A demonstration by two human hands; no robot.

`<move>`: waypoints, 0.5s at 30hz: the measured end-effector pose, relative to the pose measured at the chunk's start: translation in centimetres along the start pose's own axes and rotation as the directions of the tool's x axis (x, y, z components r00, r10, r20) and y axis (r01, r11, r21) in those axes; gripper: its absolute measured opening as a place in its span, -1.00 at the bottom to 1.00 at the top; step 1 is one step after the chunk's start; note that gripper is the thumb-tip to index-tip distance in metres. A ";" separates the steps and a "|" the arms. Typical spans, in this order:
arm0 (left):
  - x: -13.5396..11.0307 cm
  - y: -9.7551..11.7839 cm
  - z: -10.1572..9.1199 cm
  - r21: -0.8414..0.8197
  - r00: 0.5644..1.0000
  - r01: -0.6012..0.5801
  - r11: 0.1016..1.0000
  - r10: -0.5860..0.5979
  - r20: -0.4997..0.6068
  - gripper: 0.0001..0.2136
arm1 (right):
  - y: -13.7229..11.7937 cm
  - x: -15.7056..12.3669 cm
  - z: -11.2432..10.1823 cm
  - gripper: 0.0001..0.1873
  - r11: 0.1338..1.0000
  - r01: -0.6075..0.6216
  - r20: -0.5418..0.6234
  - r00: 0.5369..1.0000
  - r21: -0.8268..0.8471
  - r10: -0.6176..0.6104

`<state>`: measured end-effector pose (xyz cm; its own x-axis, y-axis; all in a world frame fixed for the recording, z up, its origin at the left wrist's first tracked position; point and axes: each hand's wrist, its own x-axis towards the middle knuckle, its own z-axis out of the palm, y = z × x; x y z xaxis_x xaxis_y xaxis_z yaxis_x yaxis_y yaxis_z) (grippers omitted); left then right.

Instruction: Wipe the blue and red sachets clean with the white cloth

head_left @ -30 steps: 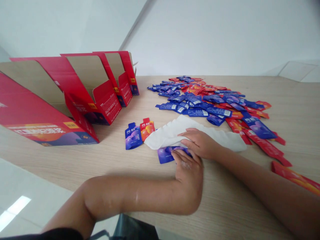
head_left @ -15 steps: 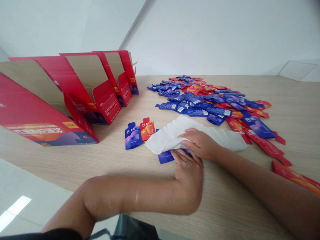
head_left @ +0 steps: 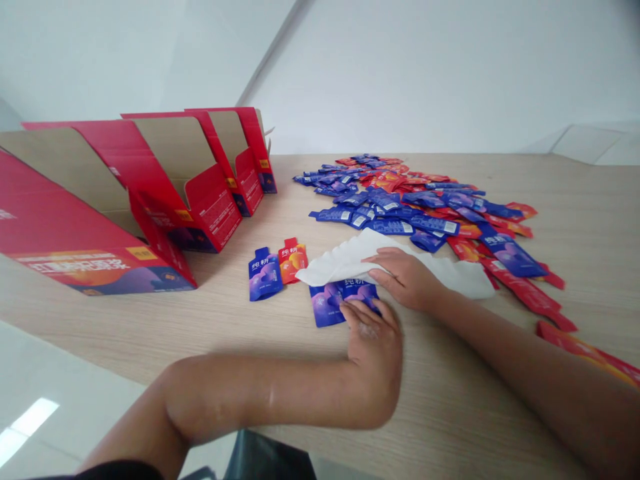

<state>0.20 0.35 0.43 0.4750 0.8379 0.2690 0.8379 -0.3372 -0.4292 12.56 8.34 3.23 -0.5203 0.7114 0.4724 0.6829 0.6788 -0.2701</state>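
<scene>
Counter [head_left: 215,330]: cloth [head_left: 447,272], long axis nine-to-three.
Right hand [head_left: 407,277]: nearer, touching cloth; grip unclear.
Left hand [head_left: 373,333]: flat on blue pouch [head_left: 361,291], cloth at twelve.

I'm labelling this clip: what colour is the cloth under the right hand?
The cloth is plain white, seen best in the head view.

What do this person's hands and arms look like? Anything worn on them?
The left hand and right hand are ungloved, with no ring or watch visible. Both forearms are bare. A black sleeve shows on the left upper arm; none shows on the right.
</scene>
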 end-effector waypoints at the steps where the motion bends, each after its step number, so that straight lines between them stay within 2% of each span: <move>1: 0.0 0.0 -0.1 0.004 1.000 0.005 1.000 -0.005 -0.002 -0.66 | -0.4 0.1 0.0 -0.65 1.000 0.014 0.012 1.000 0.015 -0.014; 6: 0.0 0.0 -0.3 0.020 0.999 0.039 0.999 -0.039 -0.005 -0.65 | -0.7 0.3 0.5 -0.64 1.000 0.025 0.096 0.995 -0.007 -0.024; 11: -0.1 0.1 -0.1 0.026 1.000 0.011 1.000 -0.011 -0.016 -0.65 | 1.1 0.2 0.5 -0.62 0.995 -0.039 0.079 0.996 -0.092 0.047; 15: -0.1 0.1 0.0 0.005 1.000 0.010 1.000 -0.010 -0.015 -0.64 | 0.8 0.0 0.1 -0.64 0.996 -0.023 0.043 0.999 -0.085 0.026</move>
<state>0.24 0.25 0.38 0.4705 0.8346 0.2864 0.8412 -0.3263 -0.4311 13.10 8.91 2.89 -0.5234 0.7362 0.4290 0.7358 0.6444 -0.2082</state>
